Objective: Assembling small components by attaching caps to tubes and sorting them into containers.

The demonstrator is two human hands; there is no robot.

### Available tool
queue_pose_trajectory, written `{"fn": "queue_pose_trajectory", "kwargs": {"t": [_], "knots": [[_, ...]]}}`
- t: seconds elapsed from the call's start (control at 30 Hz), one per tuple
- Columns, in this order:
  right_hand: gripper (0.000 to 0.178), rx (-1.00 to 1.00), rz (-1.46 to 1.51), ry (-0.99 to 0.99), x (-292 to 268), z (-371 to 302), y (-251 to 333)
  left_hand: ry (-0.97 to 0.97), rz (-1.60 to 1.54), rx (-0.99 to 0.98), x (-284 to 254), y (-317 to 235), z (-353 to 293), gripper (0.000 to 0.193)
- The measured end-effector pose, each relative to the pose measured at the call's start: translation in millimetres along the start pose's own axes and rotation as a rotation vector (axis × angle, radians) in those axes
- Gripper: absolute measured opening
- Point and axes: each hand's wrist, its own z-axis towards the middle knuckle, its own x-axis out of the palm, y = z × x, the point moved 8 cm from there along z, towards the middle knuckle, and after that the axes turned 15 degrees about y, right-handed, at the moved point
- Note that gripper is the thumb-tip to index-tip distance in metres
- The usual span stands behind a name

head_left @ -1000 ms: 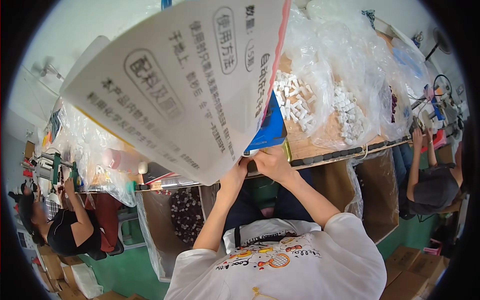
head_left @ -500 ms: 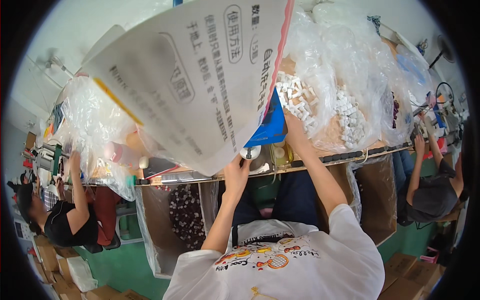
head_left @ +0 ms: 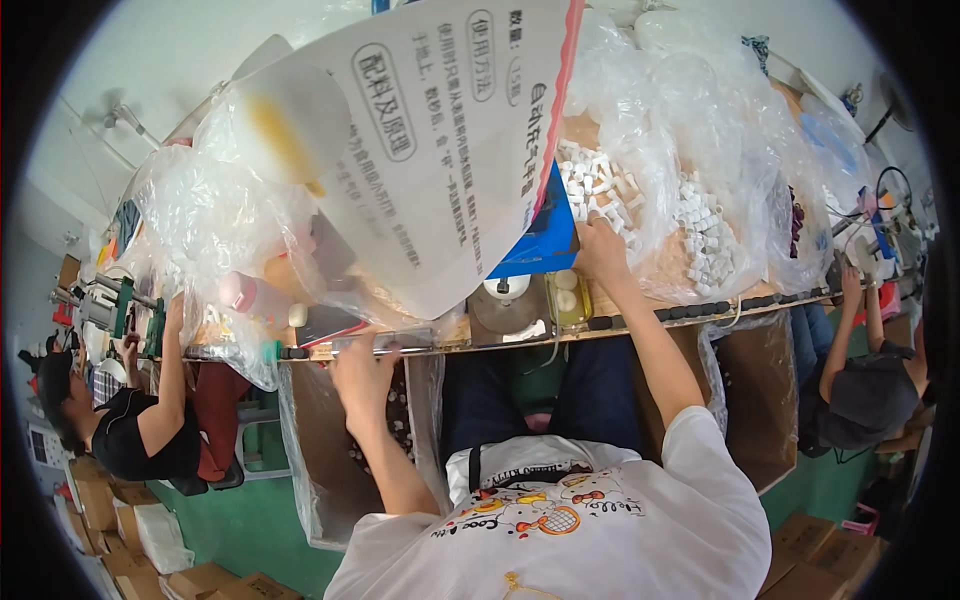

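My left hand (head_left: 363, 375) is at the table's front edge, over an open carton (head_left: 325, 440) lined with clear plastic. Its fingers look spread and hold nothing visible. Dark and pale small pieces (head_left: 400, 405) show in that carton beside my forearm. At the near side of a heap of small white plastic pieces (head_left: 605, 190), my right hand (head_left: 602, 252) has its fingers curled in; what they hold is hidden. Left of it stands a blue machine part (head_left: 545, 240), with a round white fitting (head_left: 506, 287) below it. A large printed sheet (head_left: 440, 150) hides much of the machine.
More white pieces (head_left: 705, 235) lie to the right among clear plastic bags (head_left: 690, 110). A pink-and-white bottle (head_left: 250, 297) stands left, near a bagged heap. A yellowish tray (head_left: 570, 300) adjoins the machine. Co-workers sit left (head_left: 140, 420) and right (head_left: 860, 390). Another carton (head_left: 755, 400) stands below the table.
My left hand has moved from the white fitting leftward to above the carton. My right hand has come from behind the blue part to the white pieces. The sheet has shifted slightly.
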Motion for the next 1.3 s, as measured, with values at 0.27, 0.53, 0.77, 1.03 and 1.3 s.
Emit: {"fn": "queue_pose_trajectory", "kwargs": {"t": [0.27, 0.53, 0.77, 1.03, 1.3], "knots": [[0.023, -0.213, 0.715, 0.129, 9.6, -49.8, 119.7, 0.035, -0.355, 0.223, 66.7, -42.6, 54.9, 0.022], [0.026, -0.231, 0.455, 0.127, -0.6, -54.5, 138.6, -0.075, -1.020, 0.598, 40.2, -49.9, 3.1, 0.038], [0.020, -0.310, 0.518, 0.021, 3.1, -45.1, 129.8, 0.060, -1.120, 0.469, 63.3, -58.1, 15.5, 0.034], [0.025, 0.456, 0.376, -0.248, -48.4, -96.0, -92.7, 0.070, -0.461, 0.484, 72.1, -124.0, 49.4, 0.039], [0.013, 0.313, -0.225, -0.020, -76.5, -133.5, -171.4, 0.024, -0.609, 0.598, 103.1, -114.6, 43.6, 0.022]]}}
